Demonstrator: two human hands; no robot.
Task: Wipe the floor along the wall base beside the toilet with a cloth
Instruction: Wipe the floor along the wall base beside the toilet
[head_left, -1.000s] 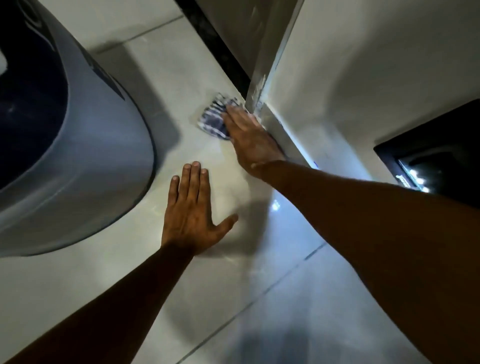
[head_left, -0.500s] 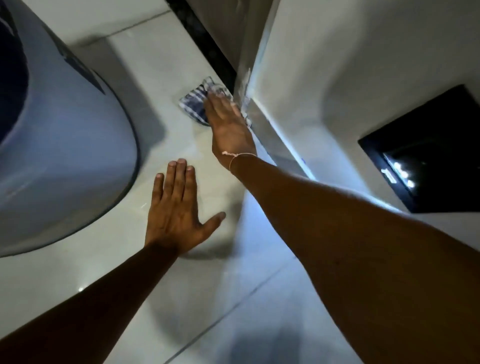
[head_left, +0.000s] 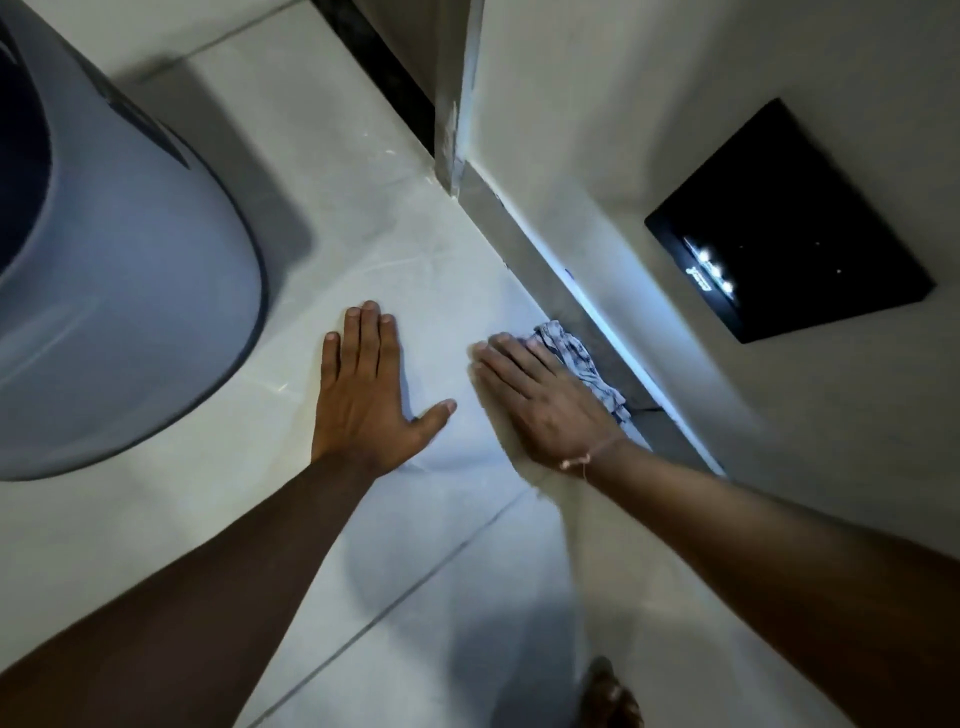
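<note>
My right hand (head_left: 545, 402) lies flat on a blue-and-white patterned cloth (head_left: 582, 358), pressing it onto the pale tiled floor (head_left: 363, 218) right against the grey wall base (head_left: 524, 239). Most of the cloth is hidden under the palm; its edge shows on the wall side. My left hand (head_left: 363, 395) rests flat on the floor with fingers spread, empty, between the toilet (head_left: 119, 291) and my right hand.
The grey-white toilet bowl fills the left side. A black wall panel (head_left: 789, 223) is set in the white wall at the right. A wall corner (head_left: 457, 130) juts out at the top. A foot (head_left: 608, 696) shows at the bottom edge.
My right hand has slid the cloth back along the wall base, from the far corner toward me. My left hand stays planted on the floor.
</note>
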